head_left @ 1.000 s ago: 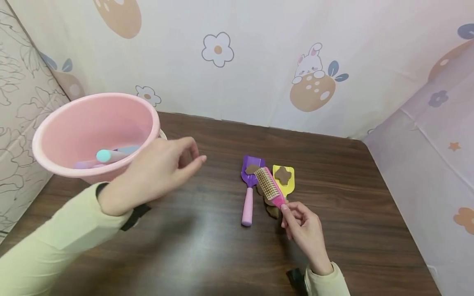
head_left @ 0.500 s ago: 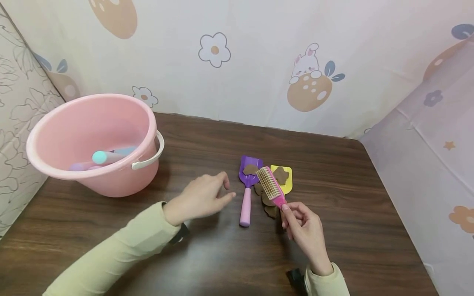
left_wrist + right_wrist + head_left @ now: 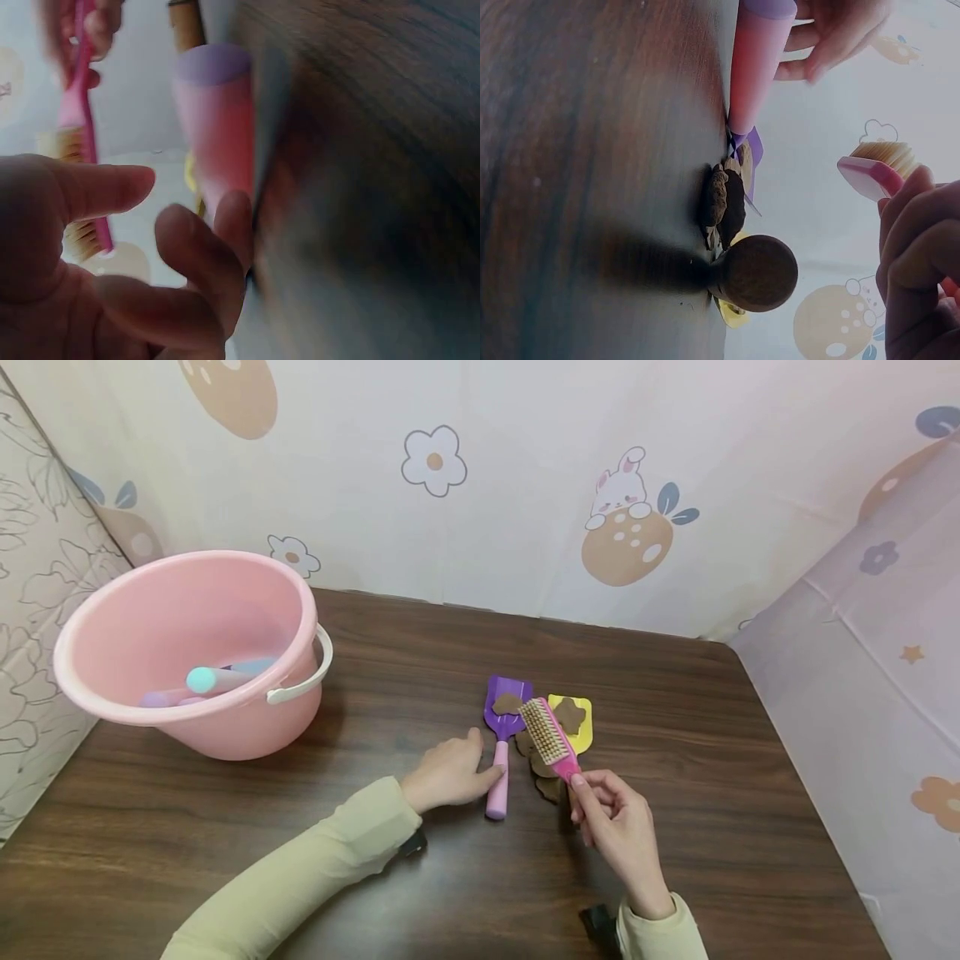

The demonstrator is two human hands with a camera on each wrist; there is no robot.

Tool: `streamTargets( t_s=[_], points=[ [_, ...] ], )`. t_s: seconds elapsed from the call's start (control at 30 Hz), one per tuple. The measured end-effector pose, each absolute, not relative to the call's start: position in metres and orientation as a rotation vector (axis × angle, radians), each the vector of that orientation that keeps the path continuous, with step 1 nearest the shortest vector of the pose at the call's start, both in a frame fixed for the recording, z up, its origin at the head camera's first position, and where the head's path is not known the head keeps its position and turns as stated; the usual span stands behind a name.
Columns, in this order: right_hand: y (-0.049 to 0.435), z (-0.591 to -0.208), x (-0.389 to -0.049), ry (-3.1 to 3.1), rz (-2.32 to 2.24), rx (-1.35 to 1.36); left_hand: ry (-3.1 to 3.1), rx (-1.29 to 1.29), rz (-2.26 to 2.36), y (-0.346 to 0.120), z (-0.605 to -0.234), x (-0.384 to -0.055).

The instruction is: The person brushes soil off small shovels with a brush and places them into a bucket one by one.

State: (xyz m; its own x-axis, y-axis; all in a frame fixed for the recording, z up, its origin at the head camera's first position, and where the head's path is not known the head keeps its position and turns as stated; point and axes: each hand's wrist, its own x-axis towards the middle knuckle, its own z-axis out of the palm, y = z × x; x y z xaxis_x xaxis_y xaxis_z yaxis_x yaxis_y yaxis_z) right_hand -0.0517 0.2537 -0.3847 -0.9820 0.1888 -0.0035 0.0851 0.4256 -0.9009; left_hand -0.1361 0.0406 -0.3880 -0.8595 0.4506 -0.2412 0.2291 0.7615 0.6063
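In the head view my left hand is at the pink handle of a purple toy shovel. Its thumb and fingers stand apart around the handle, not closed on it; whether the fingertips touch it I cannot tell. My right hand pinches the handle of a pink brush, held above the table with bristles showing. A yellow shovel lies behind the brush; the round wooden end of a handle beside it shows in the right wrist view. Brown flat pieces lie on and between the shovels.
A pink bucket with a white handle stands at the left, with pastel-handled things inside. A patterned cloth rises behind the dark wooden table.
My left hand has moved right and down from beside the bucket to the pink shovel handle. The right hand and brush have stayed nearly still.
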Motion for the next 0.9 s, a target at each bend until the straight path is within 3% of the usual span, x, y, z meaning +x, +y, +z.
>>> streamTargets(
  t_s=[0.43, 0.9],
  points=[
    [0.253, -0.382, -0.051, -2.57, 1.628, -0.271, 2.653, 0.349, 0.862, 0.072, -0.407, -0.145],
    [0.251, -0.383, -0.05, -2.578, 1.634, -0.263, 2.553, 0.334, 0.887, 0.062, -0.405, -0.148]
  ],
)
